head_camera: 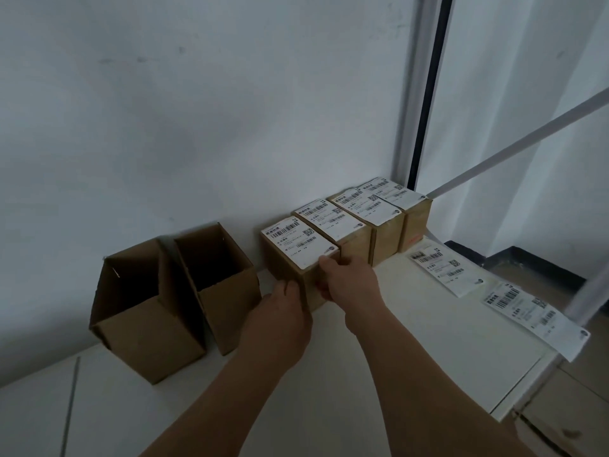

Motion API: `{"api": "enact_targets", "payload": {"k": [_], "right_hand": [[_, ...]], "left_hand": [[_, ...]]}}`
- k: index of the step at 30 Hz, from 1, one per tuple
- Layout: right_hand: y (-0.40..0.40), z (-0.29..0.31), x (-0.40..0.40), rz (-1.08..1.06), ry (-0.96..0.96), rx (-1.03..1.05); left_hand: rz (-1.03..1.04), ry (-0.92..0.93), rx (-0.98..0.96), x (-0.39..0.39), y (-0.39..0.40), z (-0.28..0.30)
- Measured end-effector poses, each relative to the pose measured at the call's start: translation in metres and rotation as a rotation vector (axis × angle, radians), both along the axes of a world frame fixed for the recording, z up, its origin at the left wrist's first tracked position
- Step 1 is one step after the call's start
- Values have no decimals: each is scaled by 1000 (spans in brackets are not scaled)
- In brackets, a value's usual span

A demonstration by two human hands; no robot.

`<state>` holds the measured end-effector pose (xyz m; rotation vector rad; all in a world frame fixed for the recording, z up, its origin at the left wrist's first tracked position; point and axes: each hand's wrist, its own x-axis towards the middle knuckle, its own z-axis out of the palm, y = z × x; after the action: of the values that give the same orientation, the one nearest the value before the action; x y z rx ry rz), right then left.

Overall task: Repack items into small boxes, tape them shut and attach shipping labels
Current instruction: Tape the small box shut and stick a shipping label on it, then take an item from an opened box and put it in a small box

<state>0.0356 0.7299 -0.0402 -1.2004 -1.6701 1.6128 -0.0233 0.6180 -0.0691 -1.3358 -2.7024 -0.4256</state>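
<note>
Your left hand (280, 311) and right hand (346, 275) grip the nearest labelled box (296, 258) together, one on each side of its front corner. That box ends a row of three more labelled boxes (379, 222) running right from it along the wall; two open boxes (184, 291) stand left of it, loose labels (494, 288) well right

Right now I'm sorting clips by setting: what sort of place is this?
Likely a small parcel-packing station: sealed labelled boxes in a row along the wall, two open empty cartons beside them, and loose shipping labels on the white table.
</note>
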Motion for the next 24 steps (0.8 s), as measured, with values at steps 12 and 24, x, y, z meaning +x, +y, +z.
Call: {"api": "enact_targets", "payload": {"k": [12, 24], "right_hand": [[-29, -4, -3, -28, -128, 204], [-236, 10, 27, 576, -517, 1016]], "left_hand": [[-32, 27, -46, 1, -22, 17], [86, 279, -408, 24, -261, 66]]}}
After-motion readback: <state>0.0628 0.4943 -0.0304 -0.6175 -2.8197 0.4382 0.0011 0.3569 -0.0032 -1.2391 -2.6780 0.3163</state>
